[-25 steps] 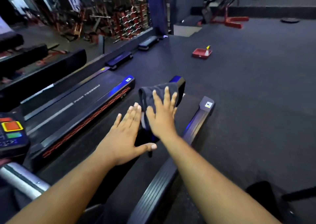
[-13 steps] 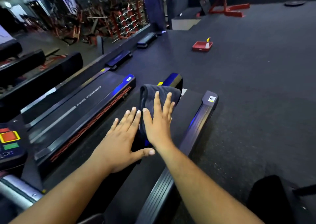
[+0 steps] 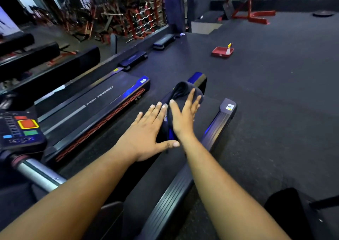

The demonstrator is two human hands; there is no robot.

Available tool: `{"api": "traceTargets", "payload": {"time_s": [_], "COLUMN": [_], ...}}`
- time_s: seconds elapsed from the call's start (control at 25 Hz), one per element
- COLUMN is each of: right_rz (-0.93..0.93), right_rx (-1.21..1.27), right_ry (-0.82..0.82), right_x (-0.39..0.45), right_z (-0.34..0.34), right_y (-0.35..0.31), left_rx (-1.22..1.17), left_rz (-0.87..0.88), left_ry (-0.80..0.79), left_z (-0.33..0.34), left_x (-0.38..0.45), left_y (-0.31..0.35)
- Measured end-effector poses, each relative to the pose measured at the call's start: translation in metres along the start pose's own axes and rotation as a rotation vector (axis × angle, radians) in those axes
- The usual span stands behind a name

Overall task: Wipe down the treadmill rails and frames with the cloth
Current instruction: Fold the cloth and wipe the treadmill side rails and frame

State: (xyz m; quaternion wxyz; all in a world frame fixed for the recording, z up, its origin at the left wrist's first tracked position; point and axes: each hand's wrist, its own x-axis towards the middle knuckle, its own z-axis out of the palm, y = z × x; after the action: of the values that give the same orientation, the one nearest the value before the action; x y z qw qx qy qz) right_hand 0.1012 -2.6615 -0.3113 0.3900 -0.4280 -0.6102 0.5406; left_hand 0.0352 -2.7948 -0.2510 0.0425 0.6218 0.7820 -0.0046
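On the left side rail [image 3: 199,80] of the nearer treadmill, in the head view, a dark cloth [image 3: 185,93] lies bunched under the right hand [image 3: 183,118], whose fingers are straight and spread, pressing flat on the fabric. The cloth runs out ahead of the fingertips, toward the blue end cap at the rail's far end, so it lies forward of the palm and slightly beneath it. The rail's long axis runs away from the person, up and to the right in the frame, and the forearm lines up with it. The left hand [image 3: 146,131] is just beside the right, on its left, also flat with fingers extended and thumb out, holding nothing; its fingertips come close to the cloth's near edge. The right hand is the nearer one to the cloth. The right side rail [image 3: 220,122] looks as yet unwiped, judging from where the cloth sits.
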Motion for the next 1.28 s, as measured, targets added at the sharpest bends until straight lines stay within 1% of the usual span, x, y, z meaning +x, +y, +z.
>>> {"api": "traceTargets", "payload": {"time_s": [0.08,0.16,0.24,0.32,0.4,0.48,0.6,0.68,0.76,0.84,0.88,0.92,1.0,1.08,1.16,1.24,1.28], "right_rz": [0.056,0.067,0.084,0.044,0.0,-0.015,0.076,0.129,0.049,-0.067,-0.124,-0.135,-0.09,-0.037,-0.148,-0.287,-0.325], "right_rx": [0.016,0.098,0.151,0.144,0.13,0.111,0.112,0.11,0.006,-0.181,-0.328,-0.457,-0.581,-0.599,-0.551,-0.443,-0.405], "right_ry": [0.088,0.153,0.147,0.099,0.039,0.07,0.149,0.154,0.096,-0.017,-0.035,-0.045,-0.061,-0.08,-0.107,-0.119,-0.135], "right_x": [0.036,0.062,0.047,0.003,-0.014,0.017,0.077,0.067,0.024,0.012,0.029,0.054,0.107,0.123,0.083,0.017,-0.005], "right_z": [-0.006,-0.016,-0.008,0.006,0.011,0.0,-0.028,-0.021,-0.005,-0.003,-0.008,-0.017,-0.034,-0.037,-0.023,-0.011,-0.009], "right_y": [-0.009,-0.012,-0.006,0.001,0.007,0.002,-0.014,-0.019,-0.017,-0.011,-0.012,-0.018,-0.041,-0.053,-0.046,-0.023,-0.011], "left_rx": [0.014,0.019,0.005,-0.014,-0.02,-0.018,0.003,-0.003,-0.012,-0.007,-0.002,0.005,0.012,0.011,-0.001,-0.054,-0.085], "left_rz": [-0.011,-0.011,-0.01,-0.011,-0.003,-0.004,-0.01,-0.013,-0.016,-0.013,-0.012,-0.012,-0.017,-0.021,-0.028,-0.024,-0.02], "left_ry": [-0.008,-0.007,-0.001,-0.001,0.009,0.001,-0.019,-0.015,-0.015,-0.01,-0.013,-0.016,-0.005,-0.017,-0.018,-0.011,-0.01], "left_z": [0.003,0.004,0.005,0.005,0.002,0.003,0.003,0.003,0.003,0.003,0.003,0.004,0.006,0.006,0.004,0.003,0.003], "left_x": [0.0,-0.001,-0.003,-0.002,-0.001,0.001,0.001,0.0,-0.001,0.0,0.0,-0.001,0.0,0.0,0.0,0.002,0.002], "left_y": [-0.002,-0.001,-0.002,-0.002,-0.002,-0.002,-0.001,-0.001,-0.002,-0.004,-0.005,-0.005,-0.005,-0.003,-0.003,-0.004,-0.005]}}
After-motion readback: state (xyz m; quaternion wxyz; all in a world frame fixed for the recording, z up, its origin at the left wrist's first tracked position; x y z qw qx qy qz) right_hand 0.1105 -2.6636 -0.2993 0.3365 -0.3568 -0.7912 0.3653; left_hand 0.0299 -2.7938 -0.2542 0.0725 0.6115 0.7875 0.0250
